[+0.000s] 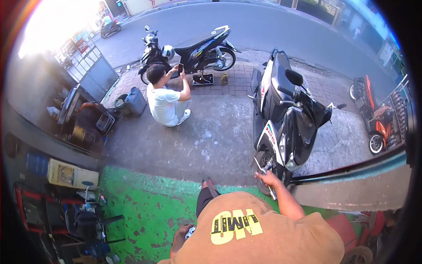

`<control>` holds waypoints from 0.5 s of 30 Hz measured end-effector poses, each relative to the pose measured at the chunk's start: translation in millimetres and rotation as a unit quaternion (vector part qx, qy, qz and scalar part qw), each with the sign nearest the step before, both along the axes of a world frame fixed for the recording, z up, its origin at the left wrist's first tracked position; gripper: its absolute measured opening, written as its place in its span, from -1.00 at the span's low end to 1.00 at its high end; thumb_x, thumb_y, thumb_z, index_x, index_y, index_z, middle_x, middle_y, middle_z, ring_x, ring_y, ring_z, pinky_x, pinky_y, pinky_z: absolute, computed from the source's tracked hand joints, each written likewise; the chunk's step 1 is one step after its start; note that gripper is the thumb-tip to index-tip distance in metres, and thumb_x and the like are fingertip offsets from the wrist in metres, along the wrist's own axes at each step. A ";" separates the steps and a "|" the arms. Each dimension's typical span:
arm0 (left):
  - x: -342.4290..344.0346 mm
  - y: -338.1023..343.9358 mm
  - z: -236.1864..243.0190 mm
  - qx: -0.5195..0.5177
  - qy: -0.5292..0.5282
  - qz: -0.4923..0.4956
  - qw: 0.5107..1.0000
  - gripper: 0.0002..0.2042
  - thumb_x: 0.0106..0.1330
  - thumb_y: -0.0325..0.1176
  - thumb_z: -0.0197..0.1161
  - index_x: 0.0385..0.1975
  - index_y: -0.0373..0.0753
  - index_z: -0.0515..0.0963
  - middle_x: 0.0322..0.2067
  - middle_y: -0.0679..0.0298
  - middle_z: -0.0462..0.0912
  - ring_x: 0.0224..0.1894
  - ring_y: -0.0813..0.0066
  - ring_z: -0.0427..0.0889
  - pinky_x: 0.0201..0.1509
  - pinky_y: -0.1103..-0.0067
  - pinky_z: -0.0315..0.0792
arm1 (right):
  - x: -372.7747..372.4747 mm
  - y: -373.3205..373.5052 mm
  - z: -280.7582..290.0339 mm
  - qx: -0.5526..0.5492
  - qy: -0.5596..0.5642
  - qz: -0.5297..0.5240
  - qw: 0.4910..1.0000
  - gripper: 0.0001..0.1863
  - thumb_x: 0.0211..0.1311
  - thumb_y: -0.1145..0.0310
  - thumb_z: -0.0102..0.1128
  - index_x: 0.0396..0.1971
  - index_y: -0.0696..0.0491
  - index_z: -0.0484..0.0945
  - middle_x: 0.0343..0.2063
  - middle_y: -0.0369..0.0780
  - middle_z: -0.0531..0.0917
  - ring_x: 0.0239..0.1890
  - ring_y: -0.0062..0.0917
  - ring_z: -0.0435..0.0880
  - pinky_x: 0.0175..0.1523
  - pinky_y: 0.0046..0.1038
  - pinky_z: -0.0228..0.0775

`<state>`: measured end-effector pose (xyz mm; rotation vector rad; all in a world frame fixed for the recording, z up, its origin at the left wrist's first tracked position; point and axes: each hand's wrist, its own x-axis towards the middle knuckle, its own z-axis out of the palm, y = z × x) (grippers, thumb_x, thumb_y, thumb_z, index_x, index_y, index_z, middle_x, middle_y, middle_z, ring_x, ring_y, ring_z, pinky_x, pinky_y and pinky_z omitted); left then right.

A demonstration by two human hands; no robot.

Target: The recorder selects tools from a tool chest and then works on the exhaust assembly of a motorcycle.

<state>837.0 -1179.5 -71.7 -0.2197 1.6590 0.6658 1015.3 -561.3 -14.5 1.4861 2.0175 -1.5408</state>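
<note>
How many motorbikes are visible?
4: white-black motorbike right of centre; black motorbike at the roadside; orange-black motorbike far right; dark ridden motorbike upper left. More may be hidden.

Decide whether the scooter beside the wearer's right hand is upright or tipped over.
Upright: the scooter stands with its seat facing up and a wheel below its body, near the right hand.

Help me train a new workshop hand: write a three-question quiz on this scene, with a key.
1. What does the crouching person hold up?
A) a helmet
B) a phone
C) a bottle

2. True or false: the wearer's right hand is nearer the white-sided scooter than the left hand is.

3. Fill in the colour: the painted floor beside the left hand is ____.

Key: 1. B; 2. True; 3. Green.
</note>
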 end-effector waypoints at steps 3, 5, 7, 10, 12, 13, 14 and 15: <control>-88.4 75.3 -37.3 0.036 0.047 0.006 0.998 -0.57 0.25 -0.09 0.27 -0.10 -0.38 0.62 -0.15 0.02 0.68 -0.10 0.30 0.64 0.00 0.35 0.49 | -117.1 45.7 76.0 0.011 0.075 0.067 0.995 -0.56 0.26 -0.17 0.17 -0.23 -0.09 0.70 -0.73 -0.47 0.26 -0.73 -0.73 0.19 -0.61 -0.54 0.06; -164.5 133.6 -70.0 0.061 0.081 -0.001 0.995 -0.58 0.26 -0.11 0.28 -0.10 -0.37 0.62 -0.15 0.02 0.69 -0.11 0.30 0.64 0.00 0.36 0.49 | -179.7 75.3 100.8 0.023 0.115 0.081 0.990 -0.59 0.25 -0.12 0.21 -0.23 -0.08 0.71 -0.70 -0.46 0.32 -0.70 -0.72 0.24 -0.58 -0.53 0.13; -242.7 195.5 -94.1 0.085 0.115 0.002 0.990 -0.59 0.26 -0.12 0.28 -0.10 -0.37 0.62 -0.15 0.02 0.69 -0.11 0.30 0.64 0.00 0.37 0.49 | -247.4 103.3 104.5 0.017 0.129 0.084 0.988 -0.60 0.25 -0.09 0.23 -0.22 -0.06 0.71 -0.68 -0.45 0.39 -0.66 -0.71 0.29 -0.53 -0.52 0.19; -337.7 262.8 -107.3 0.043 0.247 -0.026 0.968 -0.62 0.25 -0.16 0.29 -0.10 -0.37 0.63 -0.18 0.00 0.69 -0.13 0.30 0.65 -0.03 0.40 0.50 | -323.2 151.9 85.3 0.042 0.208 0.103 0.972 -0.60 0.25 -0.04 0.25 -0.20 -0.01 0.70 -0.55 -0.39 0.58 -0.49 -0.67 0.47 -0.33 -0.50 0.37; -405.6 327.8 -80.9 0.053 0.300 -0.070 0.950 -0.61 0.26 -0.16 0.28 -0.10 -0.39 0.62 -0.21 -0.01 0.70 -0.14 0.31 0.66 -0.05 0.43 0.52 | -351.5 185.8 79.9 0.015 0.220 0.093 0.971 -0.62 0.25 0.01 0.27 -0.20 0.04 0.70 -0.36 -0.32 0.70 -0.28 -0.65 0.59 -0.10 -0.50 0.42; -435.8 362.3 -63.8 0.054 0.297 -0.079 0.950 -0.61 0.26 -0.16 0.28 -0.10 -0.39 0.62 -0.21 -0.01 0.70 -0.14 0.31 0.66 -0.05 0.43 0.52 | -360.7 199.9 90.2 0.013 0.205 0.093 0.974 -0.64 0.25 0.04 0.28 -0.22 0.05 0.70 -0.31 -0.30 0.72 -0.21 -0.64 0.64 -0.04 -0.51 0.44; -465.8 396.0 -48.4 0.066 0.291 -0.083 0.951 -0.62 0.27 -0.19 0.28 -0.09 -0.40 0.61 -0.20 0.02 0.70 -0.14 0.31 0.65 -0.04 0.42 0.50 | -367.5 212.7 104.4 0.013 0.204 0.084 0.975 -0.64 0.25 0.04 0.28 -0.22 0.05 0.70 -0.31 -0.30 0.72 -0.21 -0.64 0.64 -0.04 -0.51 0.44; -489.1 419.3 -38.2 0.079 0.286 -0.087 0.951 -0.64 0.29 -0.22 0.27 -0.09 -0.40 0.60 -0.20 0.05 0.69 -0.13 0.31 0.64 -0.02 0.42 0.49 | -372.5 223.3 117.3 0.003 0.200 0.066 0.978 -0.63 0.24 0.04 0.29 -0.22 0.06 0.70 -0.31 -0.29 0.73 -0.20 -0.64 0.64 -0.04 -0.51 0.44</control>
